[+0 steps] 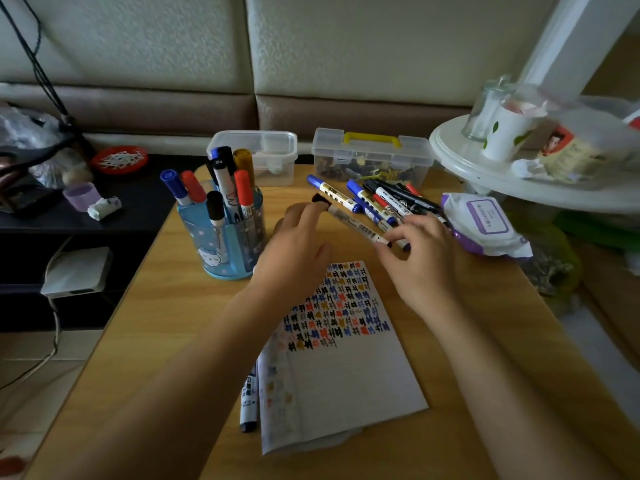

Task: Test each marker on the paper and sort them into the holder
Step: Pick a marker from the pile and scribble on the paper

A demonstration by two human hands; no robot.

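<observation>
The marker (353,223) is held in the air between both hands, just above the far middle of the surface (180,327), and slants from far left to near right. Its barrel is pale, with a printed barcode label, and a black cap sits at its far-left end. The left hand (294,244) has its fingertips curled at the cap end, and its grip looks like a light pinch there, though the thumb is hidden. The right hand (422,258) pinches the near-right end of the barrel between curled fingertips.

Left of the hands stands a blue holder (225,247) with a cartoon figure on its wall. Upright markers with blue, red, black and gold caps fill it. Near the person lies the paper (339,368), whose far half is covered in rows of small black, blue, red and orange marks. Another marker (249,403) lies partly tucked under its left edge. A loose pile of markers (388,202) lies on the far right, beside a pack of wipes (485,220).

The surface is light wood grain. At its far edge sit a clear lidded box (263,157) and a clear case with a yellow handle (372,157). To the right, a white round shelf (519,181) carries a leaf-printed cup (505,133). To the left, a red dish (119,159) sits on a dark side table. Padded cream and brown panels run behind.
</observation>
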